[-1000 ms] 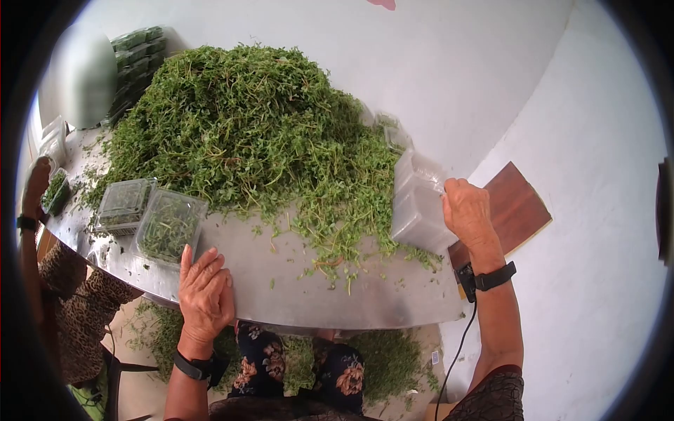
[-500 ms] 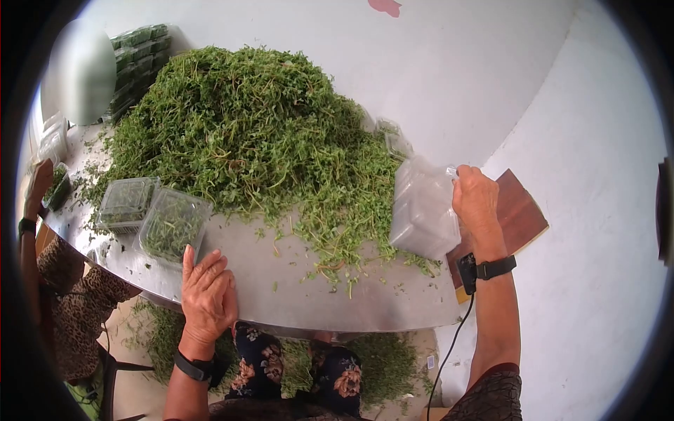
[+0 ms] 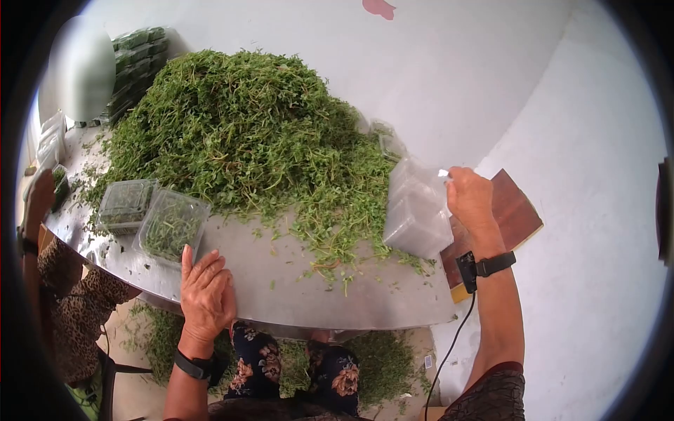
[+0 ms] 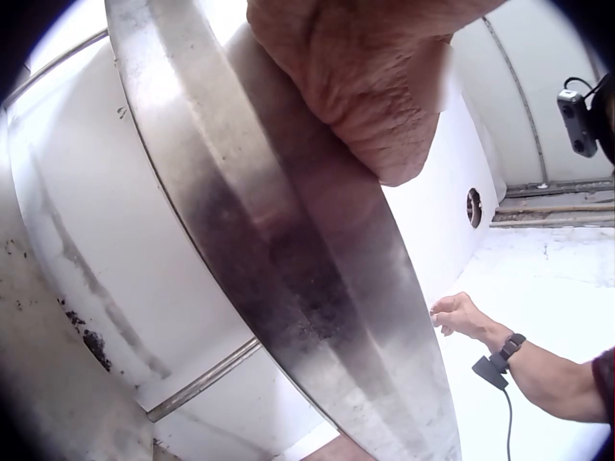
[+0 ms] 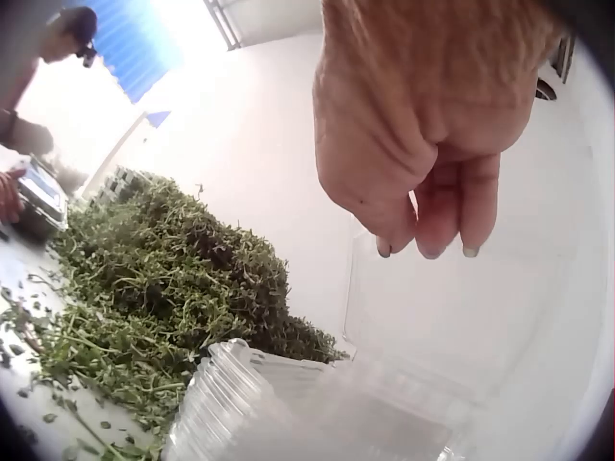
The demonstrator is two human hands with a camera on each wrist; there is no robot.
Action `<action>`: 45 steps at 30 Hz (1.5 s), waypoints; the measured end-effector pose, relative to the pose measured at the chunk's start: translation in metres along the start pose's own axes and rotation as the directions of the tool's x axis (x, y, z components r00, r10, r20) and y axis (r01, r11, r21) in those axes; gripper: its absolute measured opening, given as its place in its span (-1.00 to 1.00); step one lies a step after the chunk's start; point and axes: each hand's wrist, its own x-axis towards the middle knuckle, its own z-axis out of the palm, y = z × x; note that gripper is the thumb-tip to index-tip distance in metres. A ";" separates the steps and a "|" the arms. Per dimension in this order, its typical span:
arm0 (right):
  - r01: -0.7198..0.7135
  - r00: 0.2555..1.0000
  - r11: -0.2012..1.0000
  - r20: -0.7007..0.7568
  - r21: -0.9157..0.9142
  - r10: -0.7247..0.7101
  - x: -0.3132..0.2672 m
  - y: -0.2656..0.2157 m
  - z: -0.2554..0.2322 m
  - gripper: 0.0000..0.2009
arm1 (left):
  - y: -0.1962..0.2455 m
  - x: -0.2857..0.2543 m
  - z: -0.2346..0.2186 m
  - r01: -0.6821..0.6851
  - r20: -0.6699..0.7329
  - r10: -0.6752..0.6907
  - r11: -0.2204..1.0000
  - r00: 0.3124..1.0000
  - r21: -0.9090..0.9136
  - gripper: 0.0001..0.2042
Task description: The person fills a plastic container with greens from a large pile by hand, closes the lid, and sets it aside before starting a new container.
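My left hand rests at the near table edge with its fingers extended. Its fingertips are right at the corner of a clear plastic clamshell with green sprigs inside. On the right, my right hand pinches the thin upper edge of a stack of nested clear plastic clamshells. In the right wrist view the fingers point down, bent toward the thumb, over the see-through stack. A large heap of leafy green sprigs lies between the hands, toward the wall.
A second filled clamshell sits left of the first. Filled packs are piled at the back left. Another person's hand is at the left table edge. A brown board lies beside the right wrist, and a cable hangs from it.
My right hand and the clamshell stack shifted slightly right, then back left. My left hand stays in place. The other person's hand has moved slightly.
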 end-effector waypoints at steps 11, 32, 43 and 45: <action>-0.069 0.973 0.996 -0.215 0.058 0.080 0.001 -0.005 -0.036 -0.87 | -0.002 0.000 0.000 -0.006 -0.017 0.007 1.000 1.000 0.010 -0.92; -0.035 0.991 0.780 -0.078 0.625 0.107 -0.183 -0.213 -0.019 -0.77 | -0.019 0.011 -0.008 0.018 0.062 -0.039 0.954 0.997 0.299 -0.83; -0.088 0.958 0.724 -0.141 0.684 0.250 -0.186 -0.222 -0.014 -0.79 | -0.017 0.012 -0.027 0.085 -0.100 -0.053 0.935 0.994 0.344 -0.83; -0.074 0.959 0.741 -0.156 0.668 0.237 -0.186 -0.227 -0.022 -0.78 | 0.023 0.005 -0.033 0.213 -0.063 -0.228 0.960 0.972 -0.183 -0.73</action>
